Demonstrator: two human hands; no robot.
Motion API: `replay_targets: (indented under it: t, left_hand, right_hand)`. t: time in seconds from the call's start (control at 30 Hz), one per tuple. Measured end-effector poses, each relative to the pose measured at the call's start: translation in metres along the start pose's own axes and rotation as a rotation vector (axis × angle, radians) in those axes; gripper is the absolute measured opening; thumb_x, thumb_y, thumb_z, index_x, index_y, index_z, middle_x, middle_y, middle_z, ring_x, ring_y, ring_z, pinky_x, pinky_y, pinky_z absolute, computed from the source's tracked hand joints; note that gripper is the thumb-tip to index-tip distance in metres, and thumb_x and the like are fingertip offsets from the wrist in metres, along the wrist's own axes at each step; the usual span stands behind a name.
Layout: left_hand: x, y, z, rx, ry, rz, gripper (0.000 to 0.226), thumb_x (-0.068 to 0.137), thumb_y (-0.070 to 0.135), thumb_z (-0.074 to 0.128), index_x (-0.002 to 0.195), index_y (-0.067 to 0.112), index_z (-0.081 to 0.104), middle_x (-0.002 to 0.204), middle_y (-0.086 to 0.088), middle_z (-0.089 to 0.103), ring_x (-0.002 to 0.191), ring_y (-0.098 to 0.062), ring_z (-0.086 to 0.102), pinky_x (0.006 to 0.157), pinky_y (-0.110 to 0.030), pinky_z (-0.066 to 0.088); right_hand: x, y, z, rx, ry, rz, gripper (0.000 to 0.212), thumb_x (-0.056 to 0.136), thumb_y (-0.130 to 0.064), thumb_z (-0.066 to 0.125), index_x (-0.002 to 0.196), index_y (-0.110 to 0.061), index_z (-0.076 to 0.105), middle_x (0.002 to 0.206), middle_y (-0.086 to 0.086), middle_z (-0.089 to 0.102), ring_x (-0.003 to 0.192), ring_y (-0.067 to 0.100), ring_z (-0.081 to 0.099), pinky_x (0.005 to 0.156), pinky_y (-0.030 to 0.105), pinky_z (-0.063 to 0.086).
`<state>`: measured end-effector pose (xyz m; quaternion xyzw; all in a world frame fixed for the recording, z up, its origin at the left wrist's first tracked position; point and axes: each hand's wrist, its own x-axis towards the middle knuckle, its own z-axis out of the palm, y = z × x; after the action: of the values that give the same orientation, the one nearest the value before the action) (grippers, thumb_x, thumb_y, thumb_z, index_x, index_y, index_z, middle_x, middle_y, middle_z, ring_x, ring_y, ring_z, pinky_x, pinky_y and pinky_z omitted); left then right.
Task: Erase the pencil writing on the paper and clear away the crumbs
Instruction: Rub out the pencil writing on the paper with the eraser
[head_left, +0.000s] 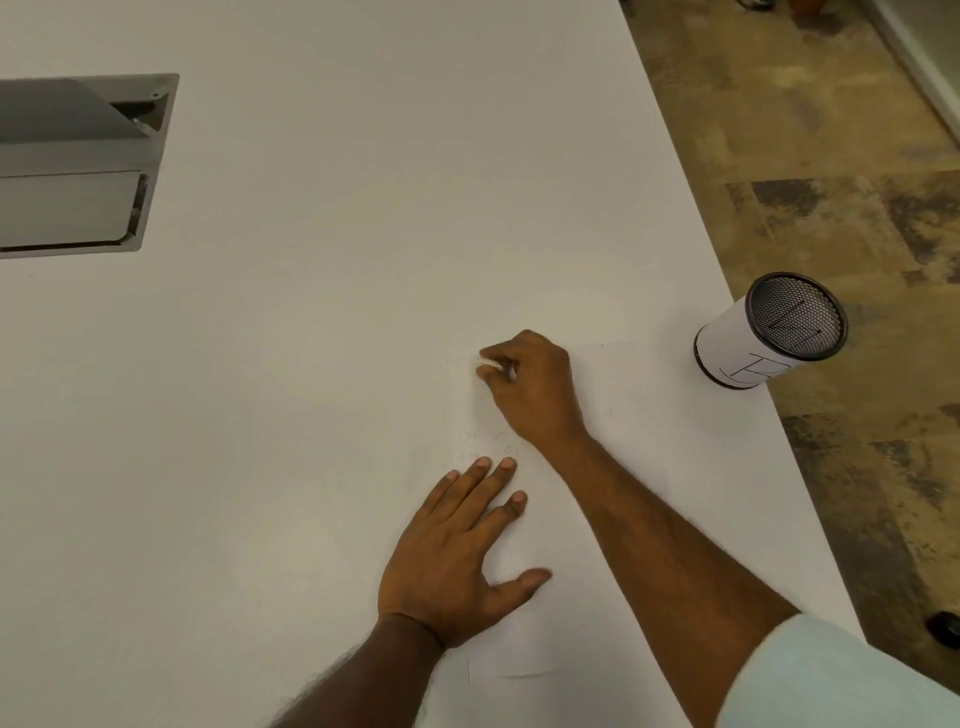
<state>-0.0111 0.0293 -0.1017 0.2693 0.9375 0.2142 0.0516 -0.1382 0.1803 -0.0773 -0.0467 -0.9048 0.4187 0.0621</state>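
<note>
A white sheet of paper (602, 467) lies on the white table, barely distinct from it. Faint pencil marks (485, 444) show near its left side. My right hand (530, 387) is curled at the paper's upper left and pinches a small white eraser (488, 368) against the sheet. My left hand (457, 551) lies flat with fingers spread, pressing the lower left part of the paper. Crumbs are too small to make out.
A mesh pen cup (769, 338) wrapped in white paper stands near the table's right edge (737, 291). A grey cable hatch (78, 166) is set into the table at the far left. Patterned floor lies beyond the right edge.
</note>
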Motion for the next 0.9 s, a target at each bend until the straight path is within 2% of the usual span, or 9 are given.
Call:
replay_targets:
  t: [0.17, 0.3, 0.4, 0.5, 0.6, 0.7, 0.8, 0.9]
  left_hand:
    - [0.000, -0.001, 0.001, -0.007, 0.028, 0.014, 0.071, 0.085, 0.076, 0.052, 0.136, 0.027, 0.060, 0.156, 0.006, 0.038, 0.146, -0.012, 0.030, 0.118, -0.036, 0.024]
    - [0.000, -0.001, 0.001, -0.016, 0.065, 0.031, 0.069, 0.085, 0.075, 0.053, 0.133, 0.026, 0.061, 0.152, 0.002, 0.044, 0.144, -0.015, 0.035, 0.115, -0.039, 0.029]
    - [0.000, 0.000, 0.001, -0.009, 0.040, 0.028, 0.071, 0.085, 0.075, 0.053, 0.135, 0.025, 0.061, 0.155, 0.005, 0.040, 0.145, -0.014, 0.033, 0.116, -0.038, 0.028]
    - [0.001, 0.000, 0.001, 0.013, 0.018, 0.014, 0.072, 0.086, 0.077, 0.050, 0.136, 0.026, 0.059, 0.156, 0.007, 0.038, 0.146, -0.013, 0.032, 0.117, -0.037, 0.028]
    - [0.000, 0.000, 0.000, 0.004, 0.026, 0.023, 0.072, 0.086, 0.076, 0.051, 0.136, 0.025, 0.060, 0.156, 0.006, 0.038, 0.146, -0.014, 0.032, 0.115, -0.039, 0.029]
    - [0.001, -0.001, 0.001, -0.002, 0.040, 0.030, 0.071, 0.086, 0.075, 0.052, 0.135, 0.025, 0.060, 0.156, 0.005, 0.039, 0.146, -0.015, 0.032, 0.114, -0.040, 0.029]
    - [0.000, -0.001, 0.002, -0.009, 0.043, 0.032, 0.071, 0.086, 0.075, 0.053, 0.136, 0.025, 0.060, 0.156, 0.004, 0.039, 0.146, -0.015, 0.032, 0.114, -0.041, 0.029]
    - [0.001, -0.002, 0.002, -0.019, 0.053, 0.039, 0.070, 0.086, 0.073, 0.054, 0.135, 0.024, 0.060, 0.156, 0.004, 0.039, 0.146, -0.015, 0.032, 0.114, -0.041, 0.030]
  right_hand:
    - [-0.040, 0.004, -0.021, 0.085, 0.023, 0.104, 0.017, 0.081, -0.014, 0.076, 0.098, -0.014, 0.073, 0.089, -0.005, 0.067, 0.080, 0.004, 0.061, 0.077, 0.022, 0.052]
    - [-0.076, 0.006, -0.019, 0.008, -0.049, -0.025, 0.017, 0.086, -0.011, 0.069, 0.102, -0.010, 0.072, 0.091, -0.001, 0.063, 0.084, 0.009, 0.062, 0.076, 0.027, 0.055]
    - [-0.047, 0.013, -0.014, -0.098, 0.012, -0.087, 0.017, 0.086, -0.011, 0.067, 0.103, -0.009, 0.071, 0.090, 0.002, 0.061, 0.082, 0.016, 0.061, 0.072, 0.036, 0.056]
    - [-0.015, 0.012, -0.013, -0.121, 0.045, -0.052, 0.017, 0.085, -0.011, 0.069, 0.101, -0.008, 0.072, 0.092, 0.005, 0.063, 0.084, 0.019, 0.062, 0.073, 0.040, 0.056]
    - [-0.015, 0.009, -0.021, -0.051, 0.073, 0.020, 0.017, 0.084, -0.012, 0.071, 0.101, -0.009, 0.072, 0.094, 0.004, 0.067, 0.085, 0.015, 0.063, 0.080, 0.035, 0.055]
    - [-0.048, 0.012, -0.033, -0.001, 0.055, -0.005, 0.017, 0.083, -0.013, 0.073, 0.100, -0.010, 0.072, 0.093, 0.000, 0.068, 0.083, 0.008, 0.062, 0.079, 0.024, 0.054]
    - [-0.078, 0.014, -0.031, -0.049, -0.039, -0.055, 0.018, 0.085, -0.012, 0.071, 0.102, -0.010, 0.073, 0.094, 0.001, 0.066, 0.086, 0.010, 0.063, 0.078, 0.028, 0.056]
    - [-0.061, 0.020, -0.027, -0.099, -0.008, -0.090, 0.018, 0.085, -0.010, 0.069, 0.103, -0.007, 0.072, 0.091, 0.003, 0.063, 0.084, 0.015, 0.062, 0.075, 0.033, 0.057]
